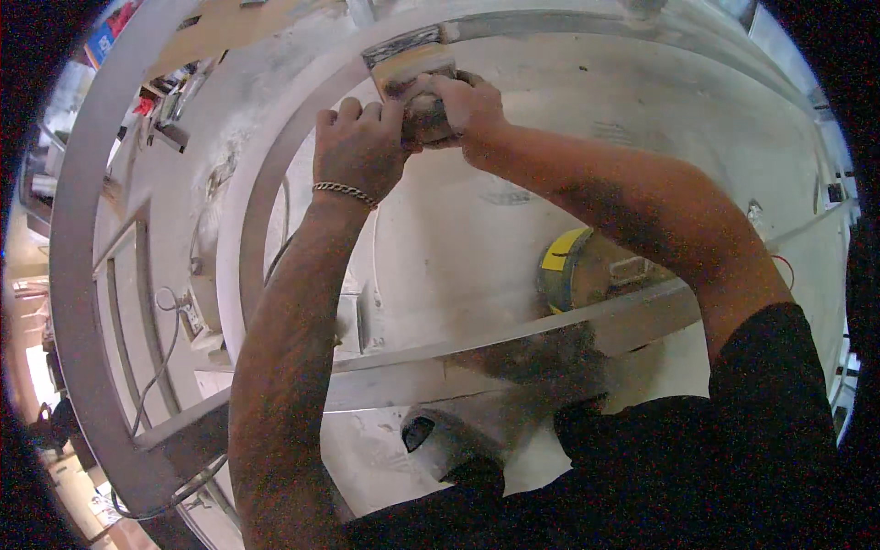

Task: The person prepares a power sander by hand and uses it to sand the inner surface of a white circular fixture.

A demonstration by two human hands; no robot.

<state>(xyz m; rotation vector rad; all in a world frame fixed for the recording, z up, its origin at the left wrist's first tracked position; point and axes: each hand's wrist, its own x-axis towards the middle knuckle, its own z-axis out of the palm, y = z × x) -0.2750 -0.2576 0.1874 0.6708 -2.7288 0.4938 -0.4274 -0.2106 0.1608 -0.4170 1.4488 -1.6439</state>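
Observation:
A tan, block-like tool (414, 62) with a dark, rough edge lies against the curved metal bar (302, 124) at the top of the head view. My right hand (467, 105) is closed around its near end. From the left, my left hand (362, 142) presses up to the same end, its fingers bent and its thumb side touching the tool. Part of the grip is hidden behind the fingers. A chain bracelet (345, 191) circles my left wrist. Both forearms reach far forward over the frame.
A straight metal beam (394, 390) crosses in front of me, under my arms. Beyond it, below my right forearm, sits a round brown thing with a yellow and dark band (564, 266). A grey cable (170, 357) hangs at the left frame. Small items (170, 115) lie farther left.

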